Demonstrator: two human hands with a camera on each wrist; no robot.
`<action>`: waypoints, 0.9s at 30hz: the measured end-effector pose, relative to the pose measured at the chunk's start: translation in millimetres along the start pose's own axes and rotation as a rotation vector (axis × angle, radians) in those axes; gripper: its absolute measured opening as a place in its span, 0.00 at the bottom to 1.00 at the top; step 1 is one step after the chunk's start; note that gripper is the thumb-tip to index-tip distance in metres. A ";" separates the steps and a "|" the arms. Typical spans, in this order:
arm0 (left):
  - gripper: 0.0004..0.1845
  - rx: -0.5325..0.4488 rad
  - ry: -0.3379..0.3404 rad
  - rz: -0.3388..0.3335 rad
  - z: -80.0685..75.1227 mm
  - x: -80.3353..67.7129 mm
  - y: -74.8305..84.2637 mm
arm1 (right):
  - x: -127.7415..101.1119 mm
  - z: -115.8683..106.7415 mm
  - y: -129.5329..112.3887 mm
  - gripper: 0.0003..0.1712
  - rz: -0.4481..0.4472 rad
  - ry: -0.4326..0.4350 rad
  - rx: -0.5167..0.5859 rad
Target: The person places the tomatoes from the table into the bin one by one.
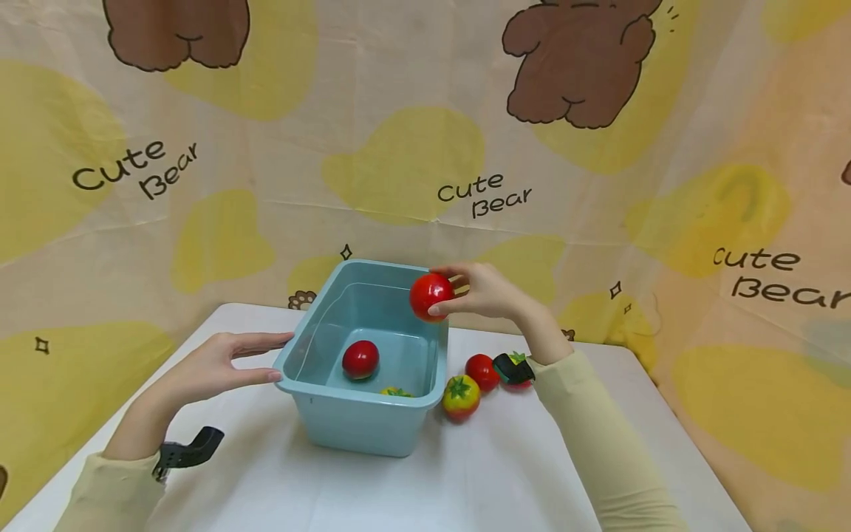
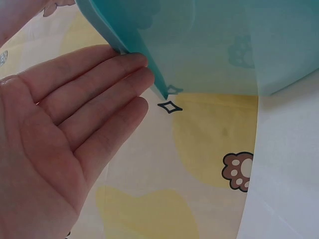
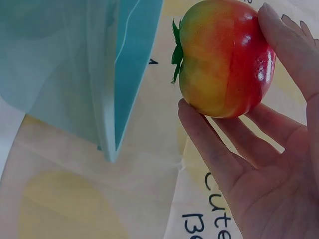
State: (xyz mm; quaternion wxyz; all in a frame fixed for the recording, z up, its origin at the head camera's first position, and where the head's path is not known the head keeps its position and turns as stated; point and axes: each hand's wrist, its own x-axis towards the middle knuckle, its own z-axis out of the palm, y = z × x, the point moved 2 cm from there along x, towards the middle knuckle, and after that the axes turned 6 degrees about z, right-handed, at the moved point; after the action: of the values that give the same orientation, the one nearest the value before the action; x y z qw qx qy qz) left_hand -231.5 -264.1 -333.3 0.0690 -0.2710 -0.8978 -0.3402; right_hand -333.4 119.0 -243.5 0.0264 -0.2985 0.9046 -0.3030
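Right hand (image 1: pixel 488 292) pinches a tomato (image 1: pixel 431 296) in its fingertips over the far right rim of the bin (image 1: pixel 362 425); left hand (image 1: pixel 219 360), fingers straight, braces its left wall. Risk: light grip, tomato slips outside

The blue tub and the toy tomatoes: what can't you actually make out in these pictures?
- Tub: the head view shows a red tomato inside, but the near wall cuts off a second one, so only its top shows.
- Tomatoes beside the tub: the right forearm and a black wrist mount cover one; only a red sliver shows.
- Left hand: the left wrist view shows fingertips at the tub's corner; firm contact is unclear.
- Wrist views: no tub contents.
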 end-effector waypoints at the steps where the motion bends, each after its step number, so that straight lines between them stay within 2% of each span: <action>1: 0.31 0.001 -0.001 0.000 0.2 0.3 0.0 | 1.3 0.5 -1.9 0.37 -0.004 -0.001 0.001; 13: 0.32 0.008 0.013 0.004 0.1 -0.1 1.0 | 15.6 5.8 -22.3 0.36 -0.062 -0.014 -0.009; 27: 0.32 0.007 0.015 0.009 0.3 -0.5 -1.0 | 30.5 16.9 -33.0 0.33 -0.061 -0.043 -0.002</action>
State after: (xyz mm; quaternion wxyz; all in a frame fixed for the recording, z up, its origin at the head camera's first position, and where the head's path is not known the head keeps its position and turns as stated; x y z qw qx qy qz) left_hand -231.6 -264.7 -334.2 0.0783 -0.2722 -0.8972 -0.3388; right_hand -337.3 72.0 -234.6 0.0364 -0.3326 0.8945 -0.2964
